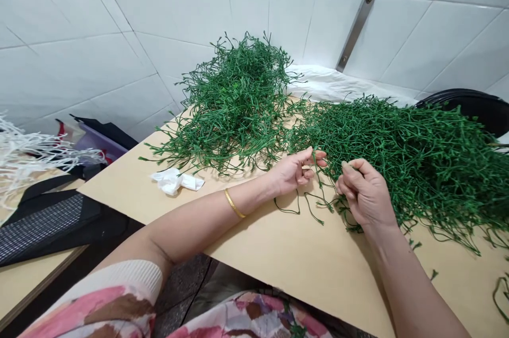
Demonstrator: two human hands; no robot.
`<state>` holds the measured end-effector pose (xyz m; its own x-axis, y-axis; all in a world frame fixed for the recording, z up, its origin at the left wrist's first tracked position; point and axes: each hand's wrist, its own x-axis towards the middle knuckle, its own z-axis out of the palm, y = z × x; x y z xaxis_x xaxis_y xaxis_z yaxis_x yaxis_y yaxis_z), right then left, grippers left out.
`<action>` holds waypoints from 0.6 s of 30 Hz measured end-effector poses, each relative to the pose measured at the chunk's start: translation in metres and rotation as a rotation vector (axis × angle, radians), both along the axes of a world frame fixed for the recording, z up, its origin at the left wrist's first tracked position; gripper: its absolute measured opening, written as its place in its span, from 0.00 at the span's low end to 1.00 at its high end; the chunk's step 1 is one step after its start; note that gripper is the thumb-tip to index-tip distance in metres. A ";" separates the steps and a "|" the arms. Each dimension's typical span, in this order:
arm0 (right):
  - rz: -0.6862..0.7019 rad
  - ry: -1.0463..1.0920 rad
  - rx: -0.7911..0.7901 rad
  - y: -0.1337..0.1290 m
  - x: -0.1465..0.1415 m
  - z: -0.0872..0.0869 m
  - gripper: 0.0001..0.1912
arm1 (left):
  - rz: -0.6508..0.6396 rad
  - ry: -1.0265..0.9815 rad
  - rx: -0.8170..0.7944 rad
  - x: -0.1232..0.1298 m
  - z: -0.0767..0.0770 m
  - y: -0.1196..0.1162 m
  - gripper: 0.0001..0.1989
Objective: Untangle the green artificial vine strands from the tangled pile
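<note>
My left hand (298, 172) reaches over the table from the left, its thumb and fingers closed round a thin green plastic stem (317, 174) with small branched tips. Just to its right, my right hand (365, 192) makes a fist, the thumb pressed on the index finger. A bit of green shows in that fist, though most of what it grips is hidden. Behind and beside the right hand spreads a large tangled heap of the same stems (397, 141). Another heap of green stems (238, 99) rises behind my left hand. A few loose stems (318, 213) lie below the hands.
Crumpled white paper (175, 181) rests on the light wooden table (246, 253). White strands (35, 147) and black mesh fabric (43, 224) are at the left. Behind the heaps lie white sheeting (322, 80) and a black round thing (469, 102), against a tiled wall (199, 3).
</note>
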<state>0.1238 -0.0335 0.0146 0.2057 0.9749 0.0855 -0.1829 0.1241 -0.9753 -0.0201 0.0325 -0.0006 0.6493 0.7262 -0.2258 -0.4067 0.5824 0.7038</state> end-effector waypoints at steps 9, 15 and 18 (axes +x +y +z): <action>-0.104 -0.187 0.040 -0.001 -0.012 -0.011 0.13 | 0.143 0.146 0.093 0.009 -0.012 -0.009 0.16; -0.056 -0.232 -0.006 0.000 -0.014 -0.017 0.16 | 0.173 0.083 0.126 0.013 -0.012 -0.013 0.13; -0.029 -0.232 0.000 0.002 -0.015 -0.020 0.15 | 0.159 0.077 0.141 0.014 -0.013 -0.015 0.13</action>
<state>0.1088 -0.0315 -0.0053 0.2086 0.9688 0.1336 0.0501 0.1258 -0.9908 -0.0065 0.0171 -0.0131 0.5091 0.8458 -0.1596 -0.4274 0.4094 0.8061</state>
